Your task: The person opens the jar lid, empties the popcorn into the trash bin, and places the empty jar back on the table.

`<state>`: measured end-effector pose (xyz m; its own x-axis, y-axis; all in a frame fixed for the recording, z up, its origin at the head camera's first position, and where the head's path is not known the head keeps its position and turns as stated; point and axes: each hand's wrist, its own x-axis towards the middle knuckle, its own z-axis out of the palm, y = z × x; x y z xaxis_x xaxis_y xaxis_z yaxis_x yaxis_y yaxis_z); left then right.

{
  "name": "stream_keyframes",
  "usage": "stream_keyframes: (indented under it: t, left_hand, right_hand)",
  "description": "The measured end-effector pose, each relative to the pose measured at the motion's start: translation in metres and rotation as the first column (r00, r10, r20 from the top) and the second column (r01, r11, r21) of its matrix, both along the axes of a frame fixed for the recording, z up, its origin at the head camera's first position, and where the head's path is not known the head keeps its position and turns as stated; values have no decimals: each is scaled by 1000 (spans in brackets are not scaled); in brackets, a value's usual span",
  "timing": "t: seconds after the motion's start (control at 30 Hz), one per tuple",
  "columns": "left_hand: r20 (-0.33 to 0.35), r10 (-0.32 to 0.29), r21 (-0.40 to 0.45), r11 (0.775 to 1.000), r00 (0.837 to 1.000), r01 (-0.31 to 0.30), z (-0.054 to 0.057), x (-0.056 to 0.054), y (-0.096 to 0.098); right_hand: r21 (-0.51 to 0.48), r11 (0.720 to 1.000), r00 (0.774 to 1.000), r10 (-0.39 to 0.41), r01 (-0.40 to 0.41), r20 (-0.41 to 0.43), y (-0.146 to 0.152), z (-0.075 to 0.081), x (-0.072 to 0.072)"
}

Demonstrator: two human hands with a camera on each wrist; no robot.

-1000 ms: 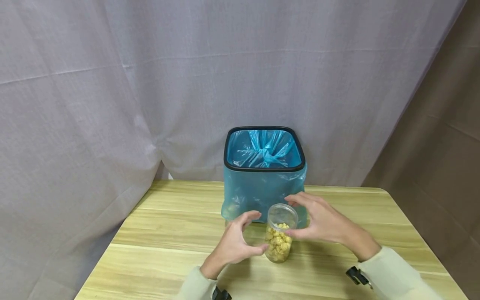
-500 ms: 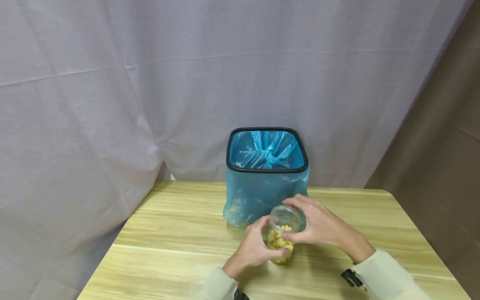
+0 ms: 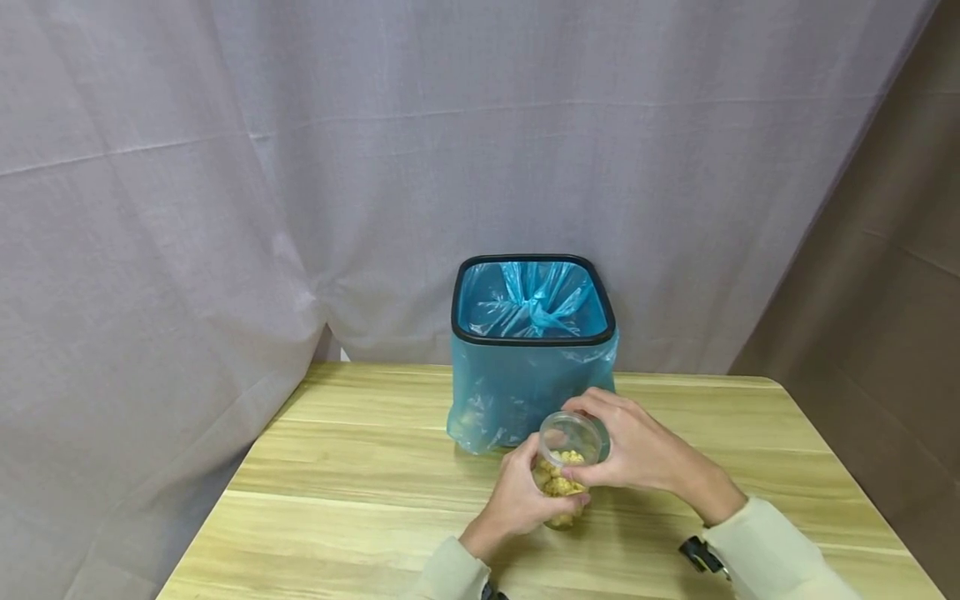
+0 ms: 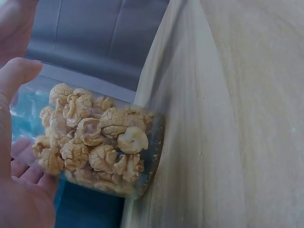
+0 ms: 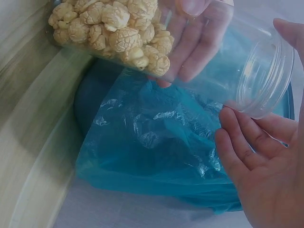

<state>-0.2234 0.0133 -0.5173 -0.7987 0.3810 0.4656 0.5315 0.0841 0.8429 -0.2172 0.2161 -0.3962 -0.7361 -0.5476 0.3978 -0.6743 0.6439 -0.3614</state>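
Observation:
A clear plastic jar (image 3: 553,483) stands upright on the wooden table, its lower part filled with popcorn (image 4: 95,142). My left hand (image 3: 517,492) grips the jar's body, thumb on the near side and fingers round the back; those fingers show through the clear wall in the right wrist view. At the top, my right hand (image 3: 637,446) holds the clear lid (image 3: 572,437) between thumb and fingers. Its fingertips (image 5: 227,114) lie right at the ridged edge of the lid.
Close behind the jar is a bin (image 3: 534,341) with a black rim and a blue plastic bag lining it, knotted inside. The wooden table (image 3: 360,467) extends to both sides. Grey curtains (image 3: 525,167) hang behind, and a brown one (image 3: 885,250) on the right.
My left hand has moved right, from beside the jar to a grip round its body. My right hand has closed in on the lid. The jar has stayed nearly in place.

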Motion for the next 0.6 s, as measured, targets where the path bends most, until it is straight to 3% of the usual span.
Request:
stream_keyframes:
  t: [0.37, 0.6]
  left_hand:
    - [-11, -4, 2, 1000, 1000, 5, 10, 9, -15]
    - [-58, -3, -9, 1000, 998, 3, 16, 11, -24]
  right_hand:
    - [-15, 999, 999, 46, -47, -2, -5, 5, 5]
    - [-24, 996, 996, 85, -85, -17, -9, 8, 8]
